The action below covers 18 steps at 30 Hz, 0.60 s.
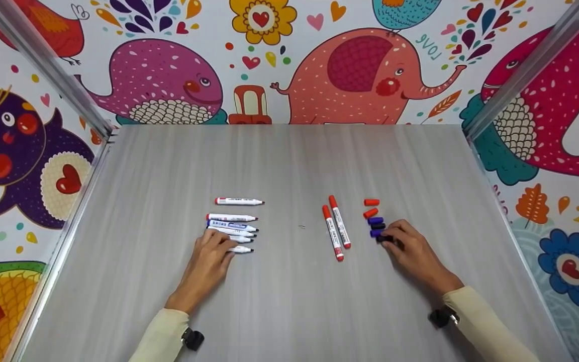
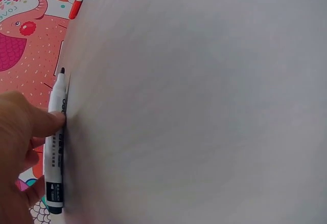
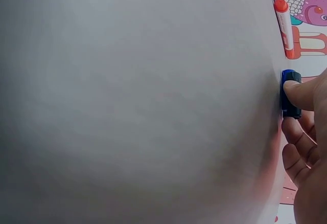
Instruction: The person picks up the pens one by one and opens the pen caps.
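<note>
Several uncapped whiteboard markers lie in a column on the left of the table, tips to the right, among them a red-ended marker (image 1: 239, 201) and a blue-labelled marker (image 1: 231, 225). At the near end of that column, my left hand (image 1: 208, 259) pinches a white marker (image 2: 55, 155) with a bare black tip. My right hand (image 1: 416, 256) pinches a black marker cap (image 3: 295, 109) between thumb and fingers. Beside that cap lies a blue cap (image 1: 375, 233), with a black cap (image 1: 378, 227), another blue cap (image 1: 375, 220) and two red caps (image 1: 371, 202) farther up.
Two capped red markers, the left one (image 1: 333, 234) and the right one (image 1: 340, 221), lie slanted between the hands. Small dark marks (image 1: 301, 227) show on the grey table (image 1: 289, 166). Patterned walls with metal corner posts (image 1: 48, 65) border it.
</note>
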### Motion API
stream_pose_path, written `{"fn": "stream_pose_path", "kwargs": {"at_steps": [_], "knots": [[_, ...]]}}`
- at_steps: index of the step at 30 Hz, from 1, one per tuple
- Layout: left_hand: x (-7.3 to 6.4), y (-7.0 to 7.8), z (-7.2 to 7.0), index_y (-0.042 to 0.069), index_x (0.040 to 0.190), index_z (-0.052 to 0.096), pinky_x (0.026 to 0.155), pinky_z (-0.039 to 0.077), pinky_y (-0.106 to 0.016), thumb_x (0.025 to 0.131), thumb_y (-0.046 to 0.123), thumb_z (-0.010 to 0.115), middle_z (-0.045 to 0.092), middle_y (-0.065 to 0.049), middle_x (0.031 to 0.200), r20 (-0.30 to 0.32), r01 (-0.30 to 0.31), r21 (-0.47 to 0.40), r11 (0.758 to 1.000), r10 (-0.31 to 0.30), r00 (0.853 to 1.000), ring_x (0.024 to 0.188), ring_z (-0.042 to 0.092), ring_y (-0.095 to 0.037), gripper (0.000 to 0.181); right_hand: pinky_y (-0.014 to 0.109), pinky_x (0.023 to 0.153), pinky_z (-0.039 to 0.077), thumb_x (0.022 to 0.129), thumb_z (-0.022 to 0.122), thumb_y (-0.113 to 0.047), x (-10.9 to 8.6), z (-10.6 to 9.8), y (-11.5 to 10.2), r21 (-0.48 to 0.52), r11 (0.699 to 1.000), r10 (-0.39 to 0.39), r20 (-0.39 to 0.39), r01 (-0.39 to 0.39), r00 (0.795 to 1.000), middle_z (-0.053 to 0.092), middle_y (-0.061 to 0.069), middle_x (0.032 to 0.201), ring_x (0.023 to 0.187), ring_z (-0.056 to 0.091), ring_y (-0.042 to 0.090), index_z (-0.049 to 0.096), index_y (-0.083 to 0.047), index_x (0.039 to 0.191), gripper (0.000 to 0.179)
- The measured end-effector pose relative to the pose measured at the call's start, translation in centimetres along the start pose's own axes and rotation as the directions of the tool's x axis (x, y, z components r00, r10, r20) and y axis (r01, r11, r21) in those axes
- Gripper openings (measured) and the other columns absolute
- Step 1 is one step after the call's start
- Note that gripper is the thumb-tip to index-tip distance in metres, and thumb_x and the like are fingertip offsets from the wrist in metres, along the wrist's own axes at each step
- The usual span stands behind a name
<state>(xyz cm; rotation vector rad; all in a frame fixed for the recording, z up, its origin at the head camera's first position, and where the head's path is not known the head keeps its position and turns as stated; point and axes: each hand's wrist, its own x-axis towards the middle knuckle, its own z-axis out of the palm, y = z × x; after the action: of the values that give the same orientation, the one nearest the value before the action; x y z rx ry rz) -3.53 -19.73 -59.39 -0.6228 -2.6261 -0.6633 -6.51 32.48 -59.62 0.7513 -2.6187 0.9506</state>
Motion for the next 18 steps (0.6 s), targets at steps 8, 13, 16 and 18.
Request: {"fn": "stream_pose_path", "kwargs": {"at_steps": [8, 13, 16, 18], "knots": [[0.30, -0.29, -0.11, 0.006, 0.107, 0.083, 0.092, 0.046, -0.051, 0.091, -0.001, 0.087, 0.069, -0.007, 0.108, 0.019, 0.005, -0.004, 1.000, -0.005, 1.000, 0.111, 0.055, -0.030, 0.018, 0.007, 0.091, 0.045, 0.086, 0.087, 0.013, -0.01, 0.02, -0.01, -0.005, 1.000, 0.007, 0.001, -0.007, 1.000, 0.068, 0.009, 0.114, 0.103, 0.068, 0.020, 0.079, -0.001, 0.110, 0.029], [0.39, -0.44, 0.14, 0.006, 0.101, 0.082, 0.089, 0.046, -0.051, 0.088, -0.004, 0.088, 0.068, -0.009, 0.107, -0.033, -0.020, -0.002, 1.000, 0.020, 0.999, 0.111, 0.056, -0.031, 0.018, 0.009, 0.089, 0.046, 0.084, 0.088, 0.014, 0.04, 0.11, 0.07, 0.011, 1.000, -0.028, -0.023, 0.028, 0.999, 0.068, 0.010, 0.114, 0.099, 0.068, 0.020, 0.080, -0.001, 0.111, 0.032], [0.46, -0.38, 0.18, 0.005, 0.099, 0.081, 0.087, 0.046, -0.051, 0.086, -0.006, 0.088, 0.068, -0.009, 0.107, -0.062, -0.033, -0.007, 0.999, 0.032, 0.998, 0.111, 0.057, -0.031, 0.018, 0.011, 0.084, 0.047, 0.082, 0.088, 0.015, 0.08, 0.15, 0.13, 0.029, 0.998, -0.054, -0.039, 0.055, 0.998, 0.067, 0.012, 0.113, 0.096, 0.067, 0.020, 0.079, 0.000, 0.111, 0.034], [0.53, -0.28, 0.12, 0.005, 0.098, 0.081, 0.087, 0.046, -0.051, 0.086, -0.006, 0.088, 0.068, -0.009, 0.107, -0.072, -0.037, -0.012, 0.999, 0.036, 0.997, 0.111, 0.057, -0.031, 0.018, 0.012, 0.083, 0.047, 0.082, 0.088, 0.016, 0.11, 0.14, 0.10, 0.038, 0.997, -0.060, -0.042, 0.062, 0.997, 0.067, 0.013, 0.113, 0.094, 0.066, 0.020, 0.079, 0.001, 0.111, 0.034]]}}
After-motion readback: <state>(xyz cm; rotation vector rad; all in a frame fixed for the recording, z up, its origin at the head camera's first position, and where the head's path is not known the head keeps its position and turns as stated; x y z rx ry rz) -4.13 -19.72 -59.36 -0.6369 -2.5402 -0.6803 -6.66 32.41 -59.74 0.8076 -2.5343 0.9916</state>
